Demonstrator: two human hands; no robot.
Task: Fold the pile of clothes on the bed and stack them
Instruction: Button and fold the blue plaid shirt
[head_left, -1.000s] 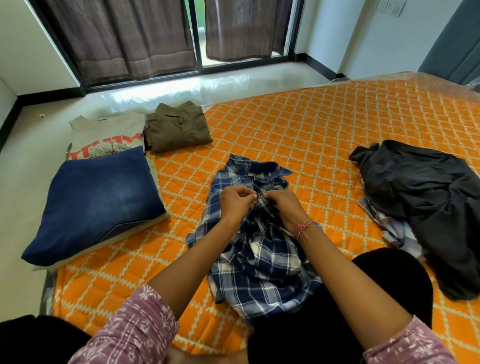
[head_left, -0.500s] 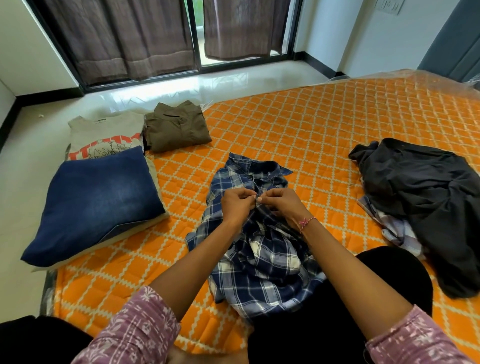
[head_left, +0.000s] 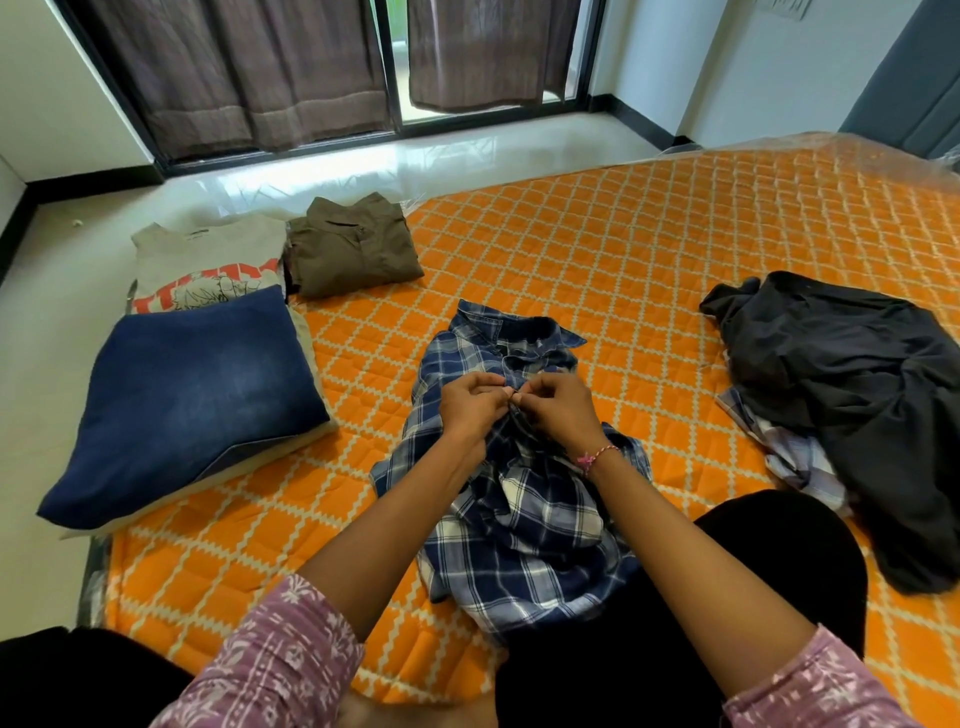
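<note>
Little has shifted since the earlier frames: both hands have crept slightly up the plaid shirt (head_left: 514, 499) toward its collar, still meeting at the front opening. At centre frame the left hand (head_left: 470, 410) and right hand (head_left: 563, 410) each pinch the shirt's edge between curled fingers and thumb, fingertips almost touching, which looks like fastening a button so the front stays closed and flat for folding, though the button itself is too small to make out. That shirt lies collar away from the person on the orange bed (head_left: 649, 249), its hem bunched against a dark-clad knee. Finished pieces sit out of the way at left: folded jeans (head_left: 182, 395) on top of a printed tee (head_left: 208, 265), with an olive shirt (head_left: 353, 249) just beside them. At right a rumpled black garment (head_left: 857, 395) covers a pale checked one (head_left: 789, 457), waiting within reach.
</note>
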